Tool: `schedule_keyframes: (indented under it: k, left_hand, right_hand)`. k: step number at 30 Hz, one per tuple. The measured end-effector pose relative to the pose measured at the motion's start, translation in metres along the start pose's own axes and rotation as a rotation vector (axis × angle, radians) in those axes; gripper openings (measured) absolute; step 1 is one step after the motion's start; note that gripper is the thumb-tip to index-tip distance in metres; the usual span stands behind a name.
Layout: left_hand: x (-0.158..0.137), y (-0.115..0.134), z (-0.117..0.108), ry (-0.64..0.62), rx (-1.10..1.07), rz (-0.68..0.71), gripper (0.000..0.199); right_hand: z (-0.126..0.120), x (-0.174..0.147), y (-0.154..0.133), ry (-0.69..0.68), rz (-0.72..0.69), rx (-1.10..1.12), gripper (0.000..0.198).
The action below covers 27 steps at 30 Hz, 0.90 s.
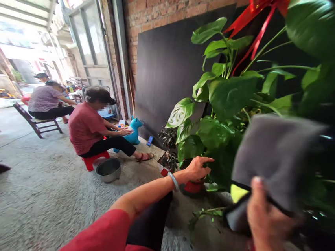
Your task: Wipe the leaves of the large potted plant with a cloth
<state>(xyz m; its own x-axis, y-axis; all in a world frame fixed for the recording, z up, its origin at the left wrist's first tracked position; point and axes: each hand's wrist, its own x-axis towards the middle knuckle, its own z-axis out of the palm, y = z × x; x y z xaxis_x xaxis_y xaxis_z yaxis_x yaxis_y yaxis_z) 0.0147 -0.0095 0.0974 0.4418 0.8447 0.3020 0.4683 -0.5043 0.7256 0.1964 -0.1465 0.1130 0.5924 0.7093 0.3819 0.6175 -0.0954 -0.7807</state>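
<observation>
In my right hand (268, 218) is a folded grey cloth (274, 151) with black edging and a yellow-green patch; the thumb presses on its face. Motion blurs the cloth and the hand a little. My left hand (195, 168), with a bracelet at its wrist, reaches to the lower leaves of a large potted plant (232, 96). Its index finger is stretched out against a leaf, and no object shows in that hand. The plant's red pot (194, 186) stands just below my left hand. A red ribbon bow (267, 9) hangs at the top of the plant.
A person (89, 126) sits on a red stool at left, beside a grey basin (108, 170) and a blue animal figure (134, 130). Farther back, another person (47, 98) sits near a wooden chair (37, 123). A phone (150, 140) leans near a dark board (169, 74).
</observation>
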Motion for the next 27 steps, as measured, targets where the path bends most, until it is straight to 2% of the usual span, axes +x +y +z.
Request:
schedule_keyframes:
  k: [2,4,6,8,10,12,13,16,18,20,22,24,27]
  left_hand:
    - [-0.002,-0.002,-0.006,0.018,0.0,0.023,0.051]
    - [-0.006,-0.008,-0.012,0.027,0.025,0.064,0.05]
    - [-0.01,-0.014,-0.016,0.039,0.062,0.084,0.049]
    - [-0.013,-0.019,-0.016,0.052,0.08,0.086,0.049]
    - [-0.015,-0.018,-0.012,0.043,0.076,0.076,0.047]
    - [-0.017,-0.012,-0.005,0.024,0.065,0.083,0.045]
    - [-0.018,-0.009,-0.003,0.014,0.058,0.104,0.044]
    - [-0.023,-0.006,-0.005,0.026,0.04,0.18,0.039]
    - [-0.027,-0.011,-0.019,0.115,0.005,0.186,0.033]
    - [-0.028,-0.02,-0.043,0.266,-0.08,0.152,0.024]
    - [-0.025,-0.028,-0.069,0.433,-0.17,0.114,0.017]
    - [-0.019,-0.033,-0.087,0.577,-0.164,0.109,0.013]
    - [-0.014,-0.032,-0.083,0.663,-0.012,0.183,0.012]
  right_hand:
    - [0.026,-0.024,0.005,-0.126,0.112,0.016,0.069]
    - [0.035,-0.058,0.025,-0.178,0.15,0.022,0.062]
    - [0.025,-0.084,0.042,-0.149,0.186,0.082,0.058]
    - [0.006,-0.089,0.043,-0.113,0.213,0.108,0.056]
    - [-0.008,-0.068,0.025,-0.014,0.165,0.095,0.057]
    - [-0.003,-0.03,0.001,0.147,0.043,0.072,0.064]
    - [0.005,-0.011,-0.008,0.117,0.011,0.071,0.065]
    - [0.04,0.02,-0.007,-0.119,0.126,-0.006,0.057]
    - [0.056,0.012,0.015,-0.241,0.166,0.0,0.044]
    - [0.057,-0.014,0.045,-0.29,0.198,0.02,0.037]
    - [0.045,-0.042,0.07,-0.313,0.25,0.045,0.041]
    - [0.023,-0.061,0.079,-0.316,0.289,0.09,0.047]
    - [-0.011,-0.06,0.06,-0.245,0.33,0.145,0.054]
